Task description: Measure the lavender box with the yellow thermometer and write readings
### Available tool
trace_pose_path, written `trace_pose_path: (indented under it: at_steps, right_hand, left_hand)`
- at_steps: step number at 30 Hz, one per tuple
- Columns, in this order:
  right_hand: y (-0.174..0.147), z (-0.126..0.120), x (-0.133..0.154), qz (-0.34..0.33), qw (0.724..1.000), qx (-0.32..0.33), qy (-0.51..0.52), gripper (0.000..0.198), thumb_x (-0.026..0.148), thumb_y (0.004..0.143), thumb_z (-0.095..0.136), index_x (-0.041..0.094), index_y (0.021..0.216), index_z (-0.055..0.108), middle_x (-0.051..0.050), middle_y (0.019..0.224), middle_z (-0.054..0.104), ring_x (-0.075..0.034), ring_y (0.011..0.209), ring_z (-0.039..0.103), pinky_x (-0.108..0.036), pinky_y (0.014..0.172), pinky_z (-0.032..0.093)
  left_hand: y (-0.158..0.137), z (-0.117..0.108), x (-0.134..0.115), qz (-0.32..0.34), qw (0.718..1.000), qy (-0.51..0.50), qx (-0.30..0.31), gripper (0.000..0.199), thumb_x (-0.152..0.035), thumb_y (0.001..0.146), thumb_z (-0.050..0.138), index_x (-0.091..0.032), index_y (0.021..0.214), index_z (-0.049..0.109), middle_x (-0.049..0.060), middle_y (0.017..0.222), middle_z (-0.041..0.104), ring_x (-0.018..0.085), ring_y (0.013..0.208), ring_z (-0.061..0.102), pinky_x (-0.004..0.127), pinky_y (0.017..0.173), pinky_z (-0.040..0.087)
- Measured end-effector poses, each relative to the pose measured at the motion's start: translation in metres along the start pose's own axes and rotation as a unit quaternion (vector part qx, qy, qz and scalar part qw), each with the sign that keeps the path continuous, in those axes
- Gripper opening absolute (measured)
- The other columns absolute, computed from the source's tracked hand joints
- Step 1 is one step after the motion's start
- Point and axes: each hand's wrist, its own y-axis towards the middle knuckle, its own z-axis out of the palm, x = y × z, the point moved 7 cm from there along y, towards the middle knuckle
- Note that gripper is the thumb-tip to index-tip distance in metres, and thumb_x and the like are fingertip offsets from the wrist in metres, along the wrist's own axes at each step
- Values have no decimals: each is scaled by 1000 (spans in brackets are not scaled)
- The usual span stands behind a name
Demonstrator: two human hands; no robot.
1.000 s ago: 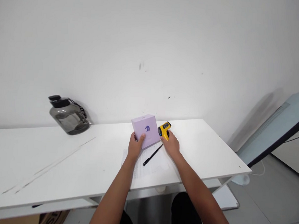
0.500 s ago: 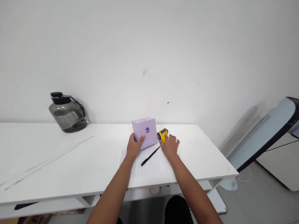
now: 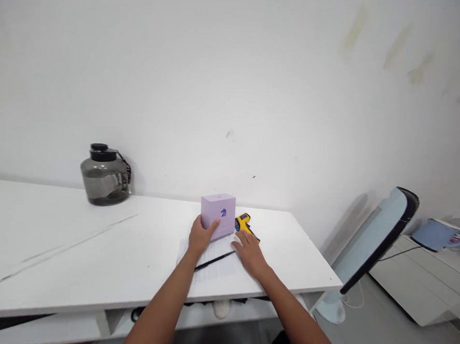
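A small lilac box (image 3: 218, 214) with a purple logo stands on the white table (image 3: 92, 257). My left hand (image 3: 200, 236) grips its near left side. To the box's right lies a yellow handheld thermometer gun (image 3: 244, 224). My right hand (image 3: 249, 251) rests flat on the table just in front of the gun, fingers spread, holding nothing. A black pen (image 3: 213, 261) lies on a sheet of paper (image 3: 224, 261) between my two hands.
A dark translucent water jug (image 3: 105, 175) stands at the back left against the white wall. A pale blue tower fan (image 3: 369, 243) leans right of the table. A low white cabinet (image 3: 422, 280) with a blue kettle (image 3: 438, 234) is at far right.
My right hand has let go of the yellow gun and drawn back to the table by the pen. The view has tilted up and shifted right. My left hand stays on the box.
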Motion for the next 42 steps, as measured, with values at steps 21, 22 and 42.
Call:
trace_pose_path:
  at_steps: [21,22,42]
  right_hand:
    - [-4,-10,2,21,960,-27,278,22,31,95,54,22,88,73,-9,110,71,-27,114,57,-44,95,42]
    - [-3,-10,-4,58,959,-37,274,24,29,96,50,20,89,72,-10,107,71,-26,110,58,-44,95,41]
    - [-9,1,-15,207,823,27,529,20,40,95,42,23,96,53,2,71,57,-16,66,52,-30,65,41]
  left_hand:
    - [4,1,10,-3,998,44,-43,82,-56,67,78,-20,130,40,15,133,50,26,124,52,43,105,43]
    - [3,1,9,-7,998,41,-42,81,-55,67,79,-20,129,40,15,133,50,26,124,52,43,104,44]
    - [2,6,12,33,996,79,-21,84,-55,63,81,-20,128,40,13,130,51,26,121,52,45,101,46]
